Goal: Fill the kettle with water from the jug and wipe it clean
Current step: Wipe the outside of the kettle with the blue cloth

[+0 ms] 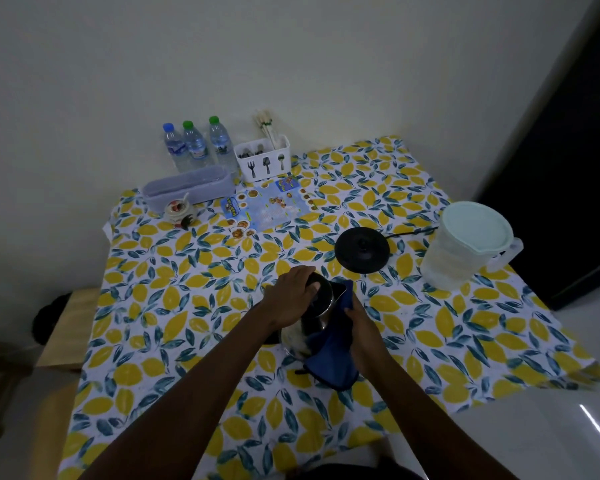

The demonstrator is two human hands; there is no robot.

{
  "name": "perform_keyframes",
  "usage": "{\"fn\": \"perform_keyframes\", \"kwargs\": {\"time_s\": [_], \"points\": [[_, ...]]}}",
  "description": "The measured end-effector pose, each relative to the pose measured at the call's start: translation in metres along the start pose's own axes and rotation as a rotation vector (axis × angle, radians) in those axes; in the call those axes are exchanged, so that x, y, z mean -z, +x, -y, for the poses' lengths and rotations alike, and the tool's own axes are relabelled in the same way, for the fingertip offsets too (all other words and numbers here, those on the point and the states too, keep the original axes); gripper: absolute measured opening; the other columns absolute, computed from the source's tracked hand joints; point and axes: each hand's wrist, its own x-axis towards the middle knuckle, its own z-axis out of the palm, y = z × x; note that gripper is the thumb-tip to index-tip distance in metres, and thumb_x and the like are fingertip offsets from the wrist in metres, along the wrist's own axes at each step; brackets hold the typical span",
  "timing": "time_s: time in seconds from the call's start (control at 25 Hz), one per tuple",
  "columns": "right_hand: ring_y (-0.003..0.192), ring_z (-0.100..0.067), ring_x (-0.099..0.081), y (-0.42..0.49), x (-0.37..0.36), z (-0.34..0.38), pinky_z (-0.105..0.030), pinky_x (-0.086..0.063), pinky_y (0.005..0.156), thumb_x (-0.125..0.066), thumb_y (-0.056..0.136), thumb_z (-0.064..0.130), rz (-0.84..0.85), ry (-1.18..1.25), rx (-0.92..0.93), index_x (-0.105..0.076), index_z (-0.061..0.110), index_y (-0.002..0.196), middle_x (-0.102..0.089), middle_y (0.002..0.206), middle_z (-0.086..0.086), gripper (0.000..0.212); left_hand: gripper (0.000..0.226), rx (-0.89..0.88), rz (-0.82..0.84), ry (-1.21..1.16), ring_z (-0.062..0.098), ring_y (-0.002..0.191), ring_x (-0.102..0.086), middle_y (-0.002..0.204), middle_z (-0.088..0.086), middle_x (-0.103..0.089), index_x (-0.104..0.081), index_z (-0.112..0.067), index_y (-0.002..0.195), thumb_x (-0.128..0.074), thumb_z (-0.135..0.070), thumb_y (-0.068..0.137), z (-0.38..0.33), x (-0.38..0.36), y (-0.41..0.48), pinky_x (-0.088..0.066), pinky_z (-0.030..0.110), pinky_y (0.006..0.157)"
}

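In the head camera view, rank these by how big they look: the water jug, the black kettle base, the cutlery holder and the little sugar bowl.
1. water jug
2. and 3. kettle base and cutlery holder look alike; the holder sits farther back, so unsure
4. sugar bowl

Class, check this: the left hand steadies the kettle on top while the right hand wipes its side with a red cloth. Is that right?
Not quite. In the head view the cloth is blue, not red. The rest stands: the left hand rests on top of the kettle while the right hand wipes its side.

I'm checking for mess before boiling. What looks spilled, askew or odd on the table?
No spill shows. The kettle is off its base, held on top by the left hand while the right hand presses a blue cloth to it.
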Motion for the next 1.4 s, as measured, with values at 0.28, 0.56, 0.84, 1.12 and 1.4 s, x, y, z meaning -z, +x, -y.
{"fn": "perform_keyframes", "kwargs": {"time_s": [0.28,0.56,0.84,1.12,1.4], "points": [[0.098,-0.019,-0.064,0.038,0.026,-0.011,-0.032,-0.054,0.077,-0.048,0.098,0.035,0.049,-0.199,0.082,-0.059,0.030,0.111,-0.062,0.121,-0.010,0.018,0.049,0.008,-0.013,-0.002,0.029,0.141,-0.028,0.155,0.003,-0.029,-0.027,-0.024,0.147,-0.033,-0.042,0.102,0.006,-0.004,0.000,-0.028,0.056,0.112],[0.091,-0.020,-0.071,0.062,0.005,0.010,-0.030,-0.058,0.071,-0.038,0.102,0.031,0.247,0.056,0.033,-0.064,0.012,0.116,-0.076,0.100,-0.004,0.035,0.048,0.004,-0.048,0.027,0.027,0.140,-0.032,0.155,0.003,-0.031,-0.027,-0.023,0.147,-0.035,-0.039,0.102,0.004,-0.005,-0.003,-0.034,0.051,0.110],[0.091,-0.024,-0.070,0.091,0.000,0.042,-0.036,-0.053,0.074,-0.056,0.090,0.049,0.381,-0.209,-0.082,-0.067,0.019,0.118,-0.074,0.103,-0.006,0.043,0.052,0.062,-0.147,-0.043,0.028,0.133,-0.042,0.149,0.009,-0.039,-0.028,-0.015,0.145,-0.040,-0.039,0.100,-0.005,-0.006,-0.009,-0.037,0.049,0.107],[0.097,-0.032,-0.067,0.081,0.008,0.030,-0.046,-0.053,0.088,-0.053,0.091,0.040,0.442,-0.060,-0.214,-0.059,0.014,0.127,-0.065,0.122,-0.016,0.045,0.049,0.075,-0.189,-0.013,0.032,0.126,-0.047,0.143,0.011,-0.045,-0.032,-0.012,0.142,-0.041,-0.037,0.100,-0.011,-0.006,-0.014,-0.037,0.051,0.105],[0.119,-0.028,-0.058,0.055,0.029,0.007,-0.049,-0.048,0.101,-0.037,0.102,0.027,0.448,0.017,-0.024,-0.044,0.020,0.142,-0.058,0.136,-0.008,0.041,0.043,0.071,-0.404,-0.340,0.021,0.129,-0.045,0.141,0.005,-0.046,-0.043,-0.018,0.134,-0.050,-0.038,0.097,-0.002,-0.006,-0.025,-0.041,0.034,0.100]]}}
